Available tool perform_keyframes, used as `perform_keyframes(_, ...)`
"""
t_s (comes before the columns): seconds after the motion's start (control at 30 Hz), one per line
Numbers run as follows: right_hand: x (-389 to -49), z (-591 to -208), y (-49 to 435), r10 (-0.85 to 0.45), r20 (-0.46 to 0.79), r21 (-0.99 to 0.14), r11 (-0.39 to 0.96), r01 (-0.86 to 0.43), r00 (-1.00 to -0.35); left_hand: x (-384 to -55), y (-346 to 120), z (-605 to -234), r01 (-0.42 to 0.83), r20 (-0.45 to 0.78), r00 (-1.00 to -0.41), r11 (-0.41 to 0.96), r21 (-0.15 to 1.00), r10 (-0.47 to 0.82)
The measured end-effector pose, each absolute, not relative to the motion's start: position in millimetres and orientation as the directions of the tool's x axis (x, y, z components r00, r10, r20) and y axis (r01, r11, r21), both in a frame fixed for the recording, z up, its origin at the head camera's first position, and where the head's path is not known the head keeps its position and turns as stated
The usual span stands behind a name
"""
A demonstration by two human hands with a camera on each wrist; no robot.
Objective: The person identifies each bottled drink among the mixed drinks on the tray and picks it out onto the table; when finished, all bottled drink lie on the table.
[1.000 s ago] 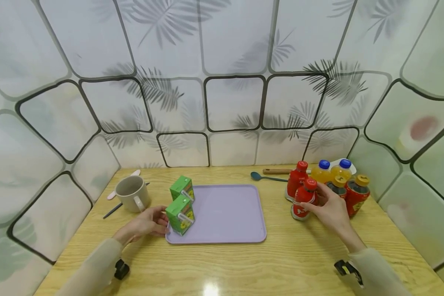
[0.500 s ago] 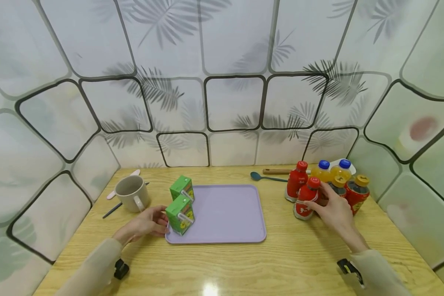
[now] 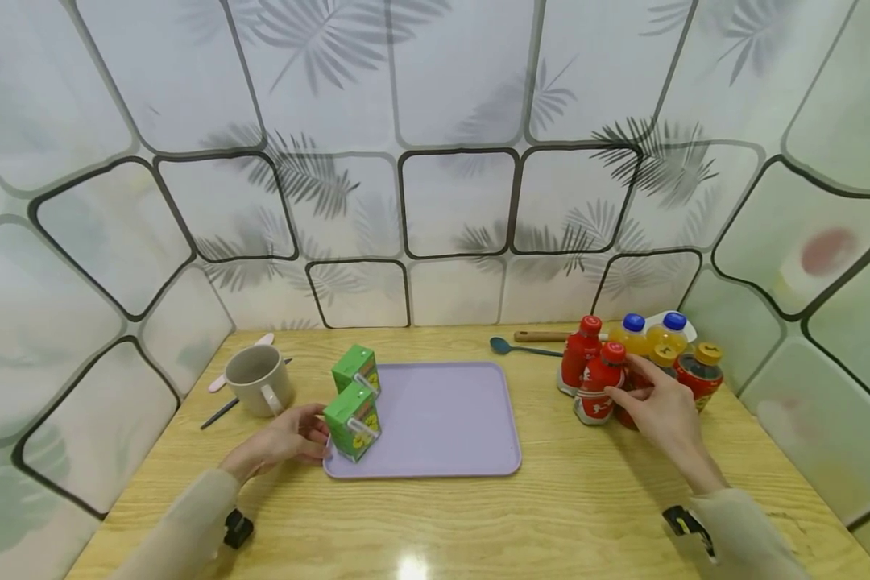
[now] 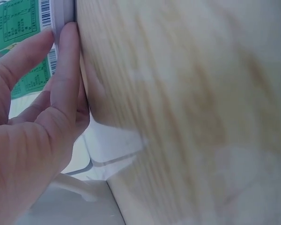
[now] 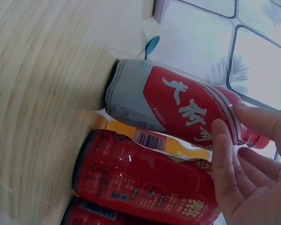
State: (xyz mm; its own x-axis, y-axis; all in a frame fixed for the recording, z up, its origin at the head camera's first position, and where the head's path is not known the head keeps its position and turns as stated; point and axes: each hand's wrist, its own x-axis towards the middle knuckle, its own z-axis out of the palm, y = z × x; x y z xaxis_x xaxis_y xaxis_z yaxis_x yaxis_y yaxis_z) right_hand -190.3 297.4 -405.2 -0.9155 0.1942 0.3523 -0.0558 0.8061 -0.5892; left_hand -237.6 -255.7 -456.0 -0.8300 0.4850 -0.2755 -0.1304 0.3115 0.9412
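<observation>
In the head view, my left hand (image 3: 284,439) rests at the left end of the lilac tray (image 3: 442,419). Its fingertips are right at the tray rim and the front green drink carton (image 3: 351,420); a second green drink carton (image 3: 356,370) stands behind. The left wrist view shows the thumb over the printed carton (image 4: 18,28). My right hand (image 3: 664,415) holds a red bottle (image 3: 598,388) with thumb and index finger; it stands on the table beside another red bottle (image 3: 580,358). In the right wrist view, both fingertips are on the bottle's upper part.
Two dark bottles with gold caps (image 3: 709,353) and two yellow bottles with blue caps (image 3: 673,322) stand close by at right. A teal spoon (image 3: 501,346) and a wooden handle (image 3: 540,337) lie behind. A grey mug (image 3: 259,379) stands left, near a dark stick (image 3: 221,413).
The held red bottle tilts slightly, then stands a little further back. My right thumb has slid toward its right edge. My left hand, the tray and the cartons look unchanged.
</observation>
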Motion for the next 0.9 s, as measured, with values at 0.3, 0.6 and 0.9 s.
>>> perform_keyframes(0.3, -190.2, -405.6, 294.1, 0.331, 0.416, -0.767, 0.628, -0.131, -0.847, -232.2, -259.4, -442.1, -0.120, -0.260, -0.856, 0.317, 0.941, 0.446)
perform_keyframes(0.6, -189.8, -401.9, 278.4, 0.206, 0.278, -0.891, 0.419, -0.172, -0.938, -227.2, -260.7, -422.1, -0.057, -0.208, -0.900, 0.370, 0.927, 0.383)
perform_keyframes(0.9, -199.8, -402.2, 250.1, -0.071, 0.146, -0.931, 0.329, -0.161, -0.987, -223.9, -240.5, -387.0, 0.140, -0.003, -0.972, 0.586, 0.798, 0.237)
